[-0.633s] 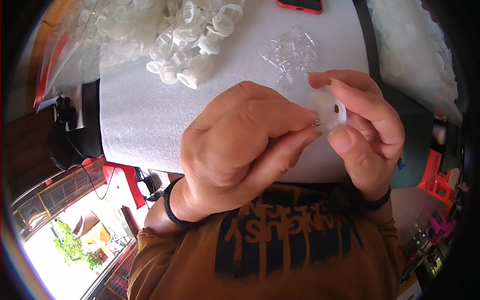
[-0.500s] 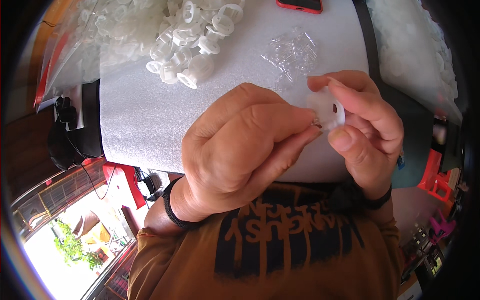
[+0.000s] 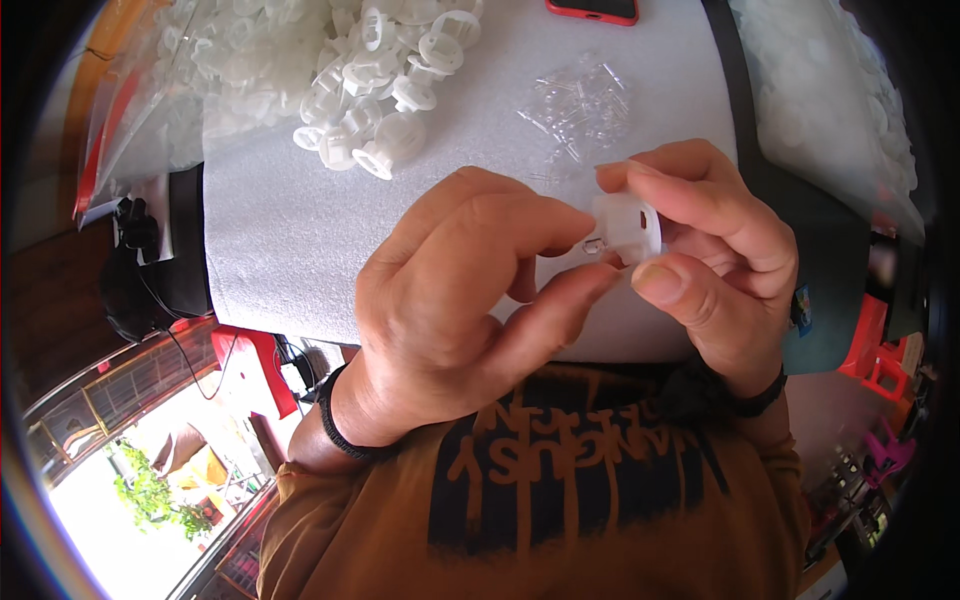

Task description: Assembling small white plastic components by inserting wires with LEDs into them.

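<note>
My right hand (image 3: pixel 715 260) grips a small translucent white plastic round fitting (image 3: pixel 623 222) between thumb and fingers. The fitting has a flanged rim and a dark slot in its side. A tiny clear piece (image 3: pixel 594 245) sticks out of its left side. Close by, my left hand (image 3: pixel 465 290) has its thumb and forefinger apart on either side of that piece, with nothing seen gripped between them; its other fingers are curled and partly hidden. Beyond my hands, a loose cluster of thin clear plastic pieces (image 3: pixel 580 105) lies on the white foam-like sheet (image 3: pixel 285 245).
Many similar white plastic fittings (image 3: pixel 365 95) spill from a clear bag (image 3: pixel 160 120) at the far left. Another filled clear bag (image 3: pixel 835 100) stands at the right. A red-cased phone (image 3: pixel 595 8) lies at the far edge. Red stools (image 3: pixel 875 350) stand at lower right.
My left thumb and forefinger have parted from the tiny clear piece, which now shows at the fitting's side. My right hand and the fitting have shifted slightly left.
</note>
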Demonstrator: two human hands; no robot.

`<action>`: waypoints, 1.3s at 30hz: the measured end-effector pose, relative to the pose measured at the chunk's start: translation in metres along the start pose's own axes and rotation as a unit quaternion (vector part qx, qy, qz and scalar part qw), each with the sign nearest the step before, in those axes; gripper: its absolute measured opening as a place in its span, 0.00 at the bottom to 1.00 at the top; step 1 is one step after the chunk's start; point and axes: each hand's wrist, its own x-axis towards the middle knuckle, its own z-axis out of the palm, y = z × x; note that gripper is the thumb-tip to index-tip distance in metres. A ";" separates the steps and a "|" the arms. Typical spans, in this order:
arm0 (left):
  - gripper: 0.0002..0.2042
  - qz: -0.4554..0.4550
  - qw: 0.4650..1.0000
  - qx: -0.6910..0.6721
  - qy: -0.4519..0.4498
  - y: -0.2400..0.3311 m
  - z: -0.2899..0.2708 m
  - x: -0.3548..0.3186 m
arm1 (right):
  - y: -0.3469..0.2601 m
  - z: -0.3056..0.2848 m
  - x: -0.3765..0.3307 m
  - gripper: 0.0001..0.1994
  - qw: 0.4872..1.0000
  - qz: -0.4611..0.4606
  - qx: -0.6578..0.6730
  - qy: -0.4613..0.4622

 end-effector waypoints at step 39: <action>0.09 -0.144 0.955 0.228 -0.126 -0.031 -0.051 0.048 | -0.002 0.003 0.008 0.16 0.942 0.217 0.218 0.138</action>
